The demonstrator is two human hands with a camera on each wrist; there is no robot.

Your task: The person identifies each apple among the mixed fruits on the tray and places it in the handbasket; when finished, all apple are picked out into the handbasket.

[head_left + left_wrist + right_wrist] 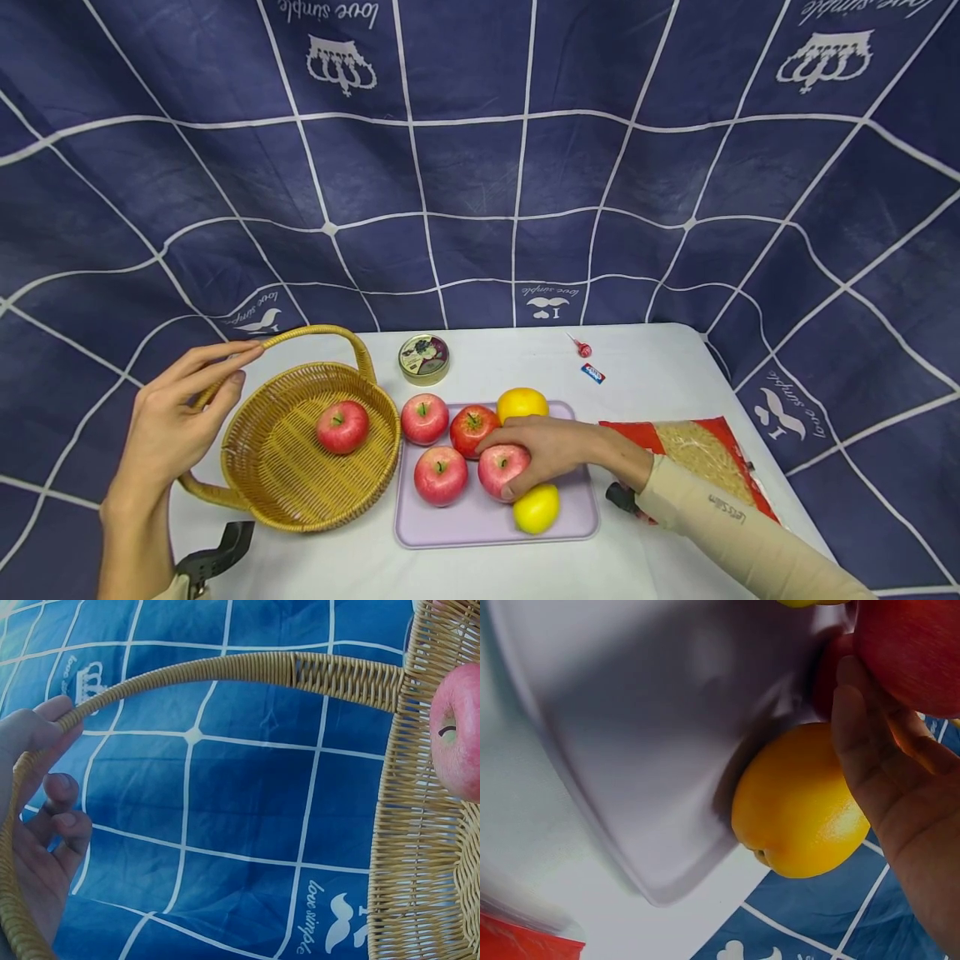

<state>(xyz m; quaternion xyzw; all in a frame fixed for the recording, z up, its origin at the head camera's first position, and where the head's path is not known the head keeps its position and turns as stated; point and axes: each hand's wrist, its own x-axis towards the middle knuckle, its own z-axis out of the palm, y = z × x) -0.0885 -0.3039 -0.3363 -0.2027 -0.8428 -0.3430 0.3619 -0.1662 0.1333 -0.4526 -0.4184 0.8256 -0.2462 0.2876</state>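
My left hand (pixel 176 408) pinches the arched handle (pixel 225 667) of a round wicker basket (pixel 281 467), which has one apple (pixel 342 427) inside. Over a lilac tray (pixel 465 531), my right hand (pixel 558 450) grips a pink-red apple (pixel 502 471) with its thumb and fingers around it. Three more apples stand close by: a redder one (pixel 471 427), one at the back left (pixel 424 418) and one at the front left (pixel 441 477). An orange (pixel 802 802) lies beside the right hand, and a lemon (pixel 537 509) sits just in front of it.
Behind the tray stands a round tin (pixel 423 358). A red lollipop (pixel 582 347) and a small blue-red wrapped sweet (pixel 592 372) lie at the back. A red bag of pasta-like pieces (pixel 701 458) lies on the right, partly under the right forearm. Blue gridded cloth (pixel 480 167) hangs behind.
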